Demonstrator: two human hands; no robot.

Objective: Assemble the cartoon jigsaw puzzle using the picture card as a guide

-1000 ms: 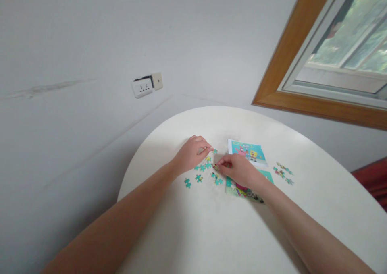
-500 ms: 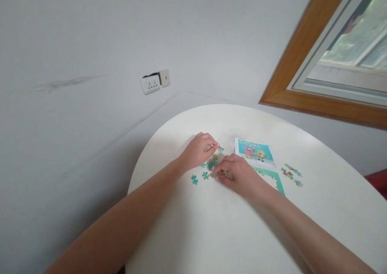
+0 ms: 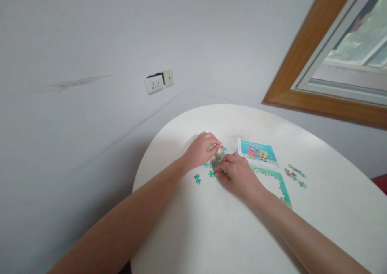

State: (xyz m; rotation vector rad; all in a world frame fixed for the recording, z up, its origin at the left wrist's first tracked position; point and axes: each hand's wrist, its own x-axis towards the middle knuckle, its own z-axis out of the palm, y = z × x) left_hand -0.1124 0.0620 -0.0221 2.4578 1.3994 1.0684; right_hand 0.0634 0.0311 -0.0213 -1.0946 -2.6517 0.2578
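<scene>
My left hand (image 3: pixel 202 150) is closed, its thumb and forefinger pinched at a small green jigsaw puzzle piece (image 3: pixel 223 149). My right hand (image 3: pixel 234 171) rests low over the loose pieces, its fingertips pressed together on a green and yellow puzzle piece (image 3: pixel 212 174). Between the hands lie several more loose pieces, partly hidden by the fingers. A separate green piece (image 3: pixel 197 179) sits nearer to me. Just beyond my right wrist is a partly assembled green puzzle border (image 3: pixel 282 182), covered in part by my forearm.
A printed picture (image 3: pixel 259 153) of cartoon figures lies behind the border. Several loose pieces (image 3: pixel 295 175) are spread on the right of the round white table (image 3: pixel 223 233). Walls stand close behind, with a socket (image 3: pixel 154 84) and a wooden window frame (image 3: pixel 302 60).
My right fingertips have shifted slightly among the loose pieces and drawn closer together. My left hand keeps its pinch. The whole view has moved a little.
</scene>
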